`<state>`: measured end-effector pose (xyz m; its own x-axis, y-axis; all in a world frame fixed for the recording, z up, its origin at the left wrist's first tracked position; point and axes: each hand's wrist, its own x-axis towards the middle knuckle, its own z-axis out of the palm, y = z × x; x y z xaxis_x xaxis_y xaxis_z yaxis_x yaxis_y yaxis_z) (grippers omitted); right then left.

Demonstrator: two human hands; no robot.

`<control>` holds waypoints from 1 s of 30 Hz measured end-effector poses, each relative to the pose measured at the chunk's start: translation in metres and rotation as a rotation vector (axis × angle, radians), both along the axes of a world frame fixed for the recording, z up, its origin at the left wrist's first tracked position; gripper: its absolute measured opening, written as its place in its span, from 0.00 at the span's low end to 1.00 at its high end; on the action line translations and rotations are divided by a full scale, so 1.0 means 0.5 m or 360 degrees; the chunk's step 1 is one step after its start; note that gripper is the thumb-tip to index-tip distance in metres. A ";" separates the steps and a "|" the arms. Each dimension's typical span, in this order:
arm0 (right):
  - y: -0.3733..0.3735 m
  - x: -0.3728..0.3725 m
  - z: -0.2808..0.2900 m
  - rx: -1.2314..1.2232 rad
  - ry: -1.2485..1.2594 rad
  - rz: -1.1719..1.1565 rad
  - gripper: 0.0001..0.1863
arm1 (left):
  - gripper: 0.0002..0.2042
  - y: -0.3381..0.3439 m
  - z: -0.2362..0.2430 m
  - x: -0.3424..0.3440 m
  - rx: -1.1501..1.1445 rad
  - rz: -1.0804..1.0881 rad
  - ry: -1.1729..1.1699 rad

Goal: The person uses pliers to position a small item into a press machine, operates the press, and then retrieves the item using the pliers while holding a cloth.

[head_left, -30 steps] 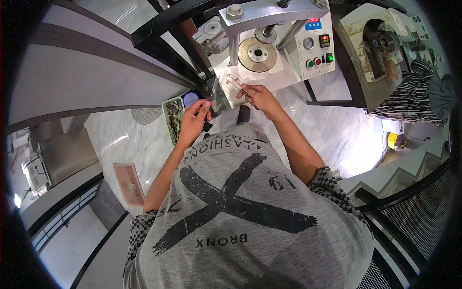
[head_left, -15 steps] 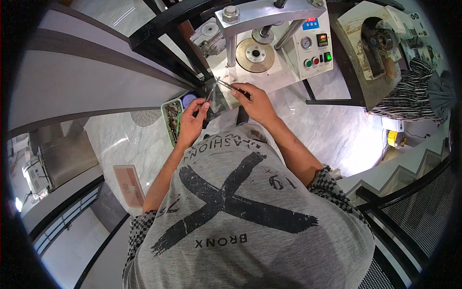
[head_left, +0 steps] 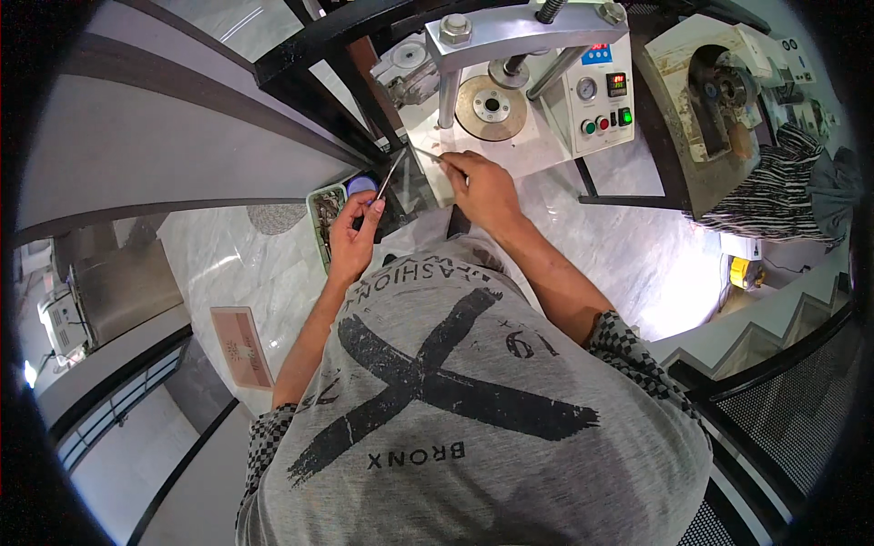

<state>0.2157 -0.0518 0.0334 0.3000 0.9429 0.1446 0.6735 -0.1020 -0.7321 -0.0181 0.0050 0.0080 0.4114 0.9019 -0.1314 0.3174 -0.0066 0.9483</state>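
Observation:
In my left hand (head_left: 351, 238) is a slim, pointed metal tool (head_left: 392, 175), pinched between thumb and fingers with its tip upward. My right hand (head_left: 488, 193) is closed on another thin metal tool (head_left: 425, 155), which looks like tweezers and points left. The two tips are near each other but apart, beside the white machine's front left corner. Whether anything small sits at either tip, I cannot make out. Behind the hands, a round metal disc with a hub (head_left: 471, 116) lies on the machine's white bed (head_left: 537, 150), under a screw press (head_left: 523, 41).
A control box (head_left: 596, 114) with gauge, displays and buttons stands on the bed's right. By my left hand are a pale green tray (head_left: 316, 223) of small metal pieces and a round blue-purple container (head_left: 361, 185). Another machine (head_left: 692, 91) and a striped cloth (head_left: 760, 187) are further right.
The tool tips have drawn apart. My left hand has moved slightly down and left, its tool now tilted further right. The machine sits slightly lower and further right in view.

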 end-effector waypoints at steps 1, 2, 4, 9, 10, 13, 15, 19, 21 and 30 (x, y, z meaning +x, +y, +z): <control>0.009 0.001 -0.003 -0.0037 0.0020 -0.0036 0.12 | 0.13 -0.003 0.000 -0.003 -0.0070 0.0053 -0.0093; 0.006 -0.002 -0.005 -0.0032 0.0020 -0.0026 0.12 | 0.13 -0.004 0.000 -0.005 -0.0139 0.0106 -0.0186; -0.003 -0.023 0.047 0.0056 0.0360 0.0006 0.14 | 0.14 0.001 0.013 0.003 -0.0221 0.0105 -0.0268; 0.011 -0.028 -0.004 -0.0044 0.0257 -0.0009 0.12 | 0.16 -0.001 0.010 -0.017 -0.0505 0.0011 -0.0483; 0.008 -0.029 0.006 -0.0093 0.0448 -0.0074 0.13 | 0.16 0.003 0.009 -0.018 -0.0500 0.0011 -0.0481; 0.007 -0.045 0.038 -0.0007 0.0554 -0.0073 0.13 | 0.16 0.008 0.014 -0.019 -0.0511 -0.0026 -0.0507; 0.009 -0.045 0.034 0.0134 0.0465 -0.0005 0.14 | 0.15 0.013 0.024 -0.019 -0.0472 -0.0013 -0.0442; 0.017 -0.035 0.013 -0.0213 0.0614 -0.0068 0.15 | 0.17 0.007 0.031 -0.017 -0.0564 -0.0003 -0.0633; 0.019 -0.041 0.015 -0.0184 0.0814 -0.0086 0.16 | 0.18 0.023 0.026 -0.021 -0.0697 -0.0052 -0.0691; 0.018 -0.033 0.001 -0.0031 0.1180 0.0219 0.14 | 0.24 0.029 0.018 -0.023 -0.1450 -0.0257 -0.1350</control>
